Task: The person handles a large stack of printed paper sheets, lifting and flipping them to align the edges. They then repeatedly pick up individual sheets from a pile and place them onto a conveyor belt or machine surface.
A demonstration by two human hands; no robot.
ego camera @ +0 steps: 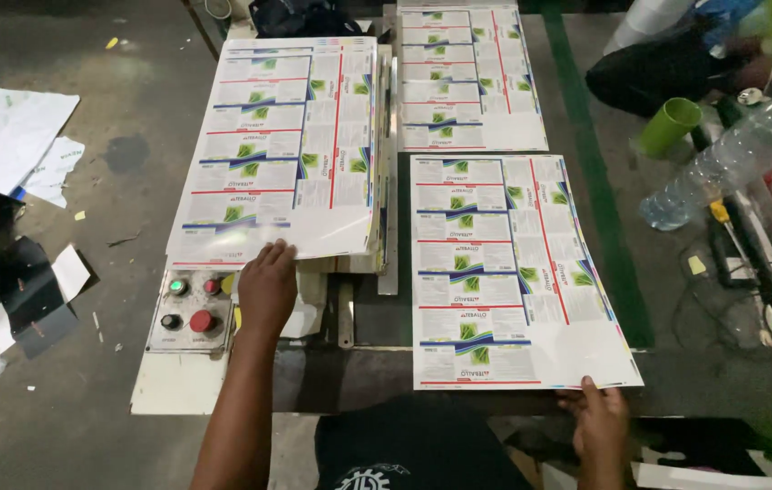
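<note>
My left hand (266, 286) rests palm down on the near edge of a stack of glossy printed sheets (286, 145), white with green, blue and red label panels. The top sheet's near edge curls up slightly under my fingers. My right hand (596, 422) pinches the near right corner of a single printed sheet (508, 272) of the same kind, lying flat on the dark machine table (377, 372). A third printed sheet (468, 77) lies farther back, beyond the single one.
A control panel (194, 308) with green, red and black buttons sits just left of my left hand. Right of the table stand a green cup (670, 124) and a clear plastic bottle (731, 159). Loose paper scraps (5, 136) lie on the floor at left.
</note>
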